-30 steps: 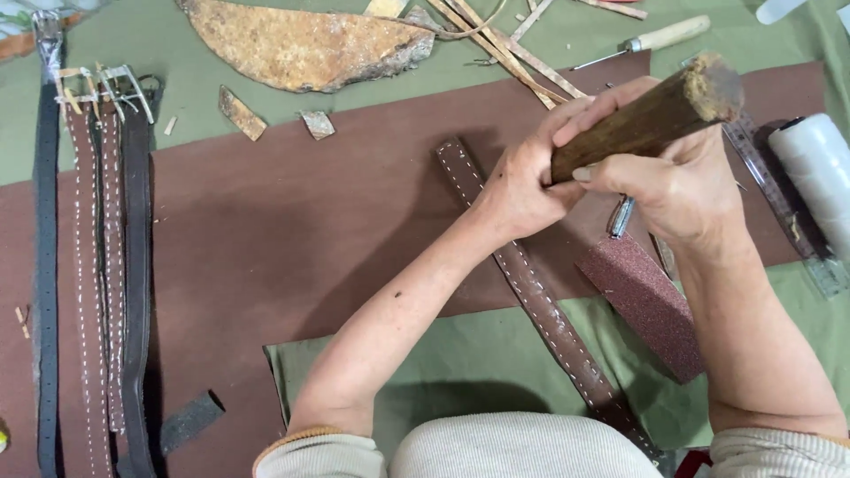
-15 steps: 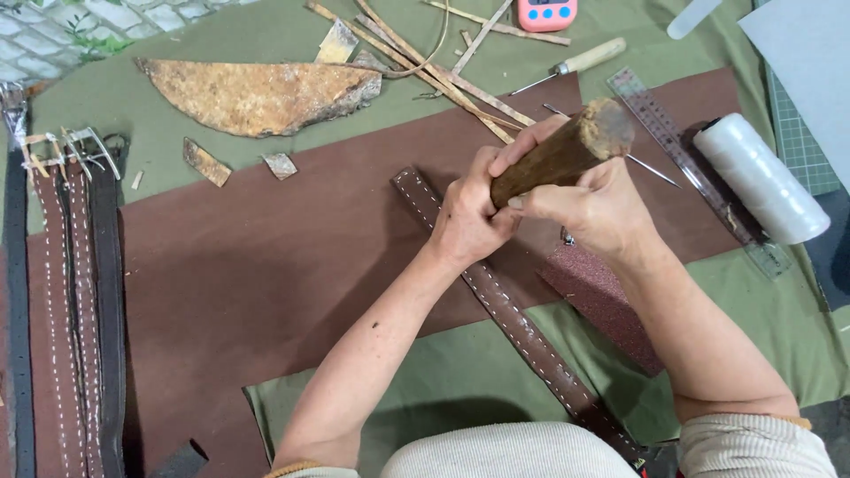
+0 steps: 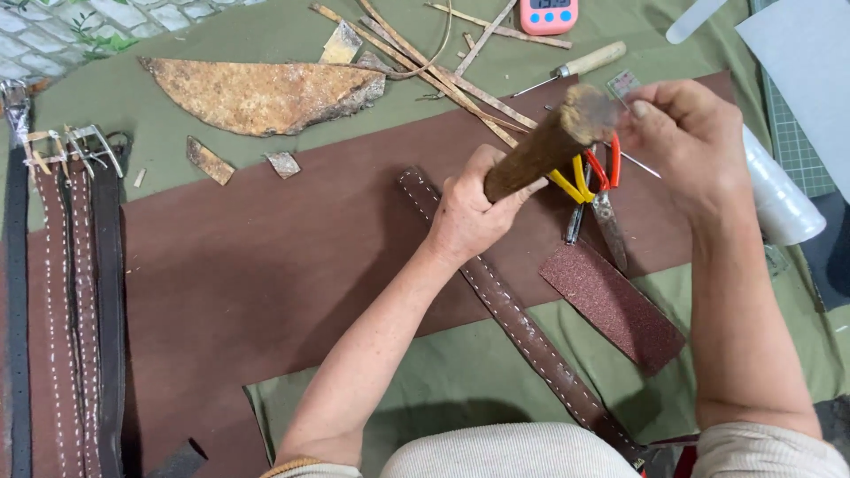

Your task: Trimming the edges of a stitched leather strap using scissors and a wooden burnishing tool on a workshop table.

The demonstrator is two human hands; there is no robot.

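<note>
Left hand grips a wooden handle over a stitched strap

The left hand (image 3: pixel 474 212) has its fingers clenched round the rough brown wooden handle (image 3: pixel 546 149), tilted above the long brown leather strap with white stitching (image 3: pixel 513 319) on the worktop. The right hand (image 3: pixel 686 142) pinches something small at the handle's top; red and yellow handled pliers (image 3: pixel 595 181) lie beneath, beside a sandpaper strip (image 3: pixel 613 305).

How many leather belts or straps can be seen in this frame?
5: a stitched strap lies diagonally under the left hand; four belts lie side by side at the left edge. More may sit beyond the frame.
</note>
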